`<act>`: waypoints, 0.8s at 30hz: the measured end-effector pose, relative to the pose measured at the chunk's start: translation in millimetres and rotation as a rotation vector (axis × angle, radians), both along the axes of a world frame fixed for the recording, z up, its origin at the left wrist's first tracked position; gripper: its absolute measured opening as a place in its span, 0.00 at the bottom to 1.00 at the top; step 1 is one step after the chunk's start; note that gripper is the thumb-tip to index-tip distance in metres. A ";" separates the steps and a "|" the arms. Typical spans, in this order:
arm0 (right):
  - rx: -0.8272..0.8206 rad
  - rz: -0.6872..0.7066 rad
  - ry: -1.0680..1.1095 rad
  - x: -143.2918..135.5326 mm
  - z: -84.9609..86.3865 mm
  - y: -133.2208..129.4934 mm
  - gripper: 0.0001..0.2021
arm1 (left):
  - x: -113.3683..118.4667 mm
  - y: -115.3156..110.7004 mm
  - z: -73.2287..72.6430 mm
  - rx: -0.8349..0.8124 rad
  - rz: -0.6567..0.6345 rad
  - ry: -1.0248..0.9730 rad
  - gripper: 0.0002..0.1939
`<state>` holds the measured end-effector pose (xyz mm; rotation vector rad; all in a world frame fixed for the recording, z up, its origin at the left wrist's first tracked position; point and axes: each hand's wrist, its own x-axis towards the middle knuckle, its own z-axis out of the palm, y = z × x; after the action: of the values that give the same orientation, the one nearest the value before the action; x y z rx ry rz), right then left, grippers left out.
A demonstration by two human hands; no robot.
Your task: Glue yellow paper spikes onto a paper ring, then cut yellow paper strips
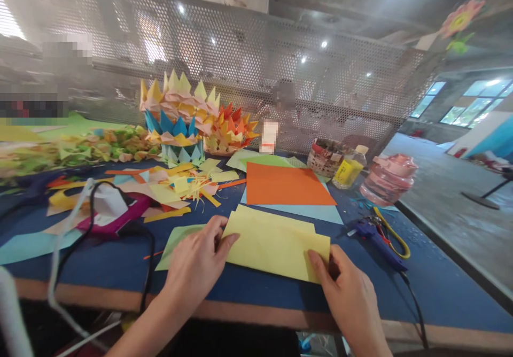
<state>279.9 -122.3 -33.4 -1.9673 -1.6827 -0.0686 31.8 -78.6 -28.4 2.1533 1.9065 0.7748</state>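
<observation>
A folded sheet of pale yellow paper (276, 245) is held just above the blue table near its front edge. My left hand (204, 250) pinches its left end, thumb on top. At the right end my right hand (348, 287) grips it between thumb and fingers. The two layers are slightly offset along the top. Under my left hand lies a light green sheet (172, 245). Just behind the yellow paper, an orange sheet (288, 184) rests on a light blue sheet (332, 215).
Paper crowns (180, 127) and shredded paper (96, 148) stand behind paper strips. A magenta device (116, 218) with cables lies left. On the right are a blue glue gun (377, 242), yellow-handled scissors (401, 239), a pink bottle (388, 180), a yellow-labelled bottle (349, 170) and a basket (325, 159).
</observation>
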 end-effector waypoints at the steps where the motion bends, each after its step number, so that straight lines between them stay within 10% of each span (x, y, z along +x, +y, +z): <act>1: -0.010 -0.033 -0.064 -1.4 -0.4 0.9 0.22 | 1.7 0.3 0.7 -0.012 0.011 0.034 0.07; 9: -0.196 -0.115 -0.352 -13.8 2.9 6.7 0.12 | 10.2 -0.1 2.1 -0.052 0.022 0.209 0.10; 16: 0.064 -0.002 -0.452 -13.2 -8.0 4.9 0.11 | 10.3 0.9 -12.2 0.280 -0.038 0.266 0.15; 24: 0.144 0.022 -0.462 -14.7 -6.7 5.3 0.15 | 16.9 -15.4 -34.8 0.345 -0.602 0.260 0.23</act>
<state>265.2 -116.9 -40.1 -1.9210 -1.9141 -0.6620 48.7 -94.1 -63.2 2.9419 1.1341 0.7588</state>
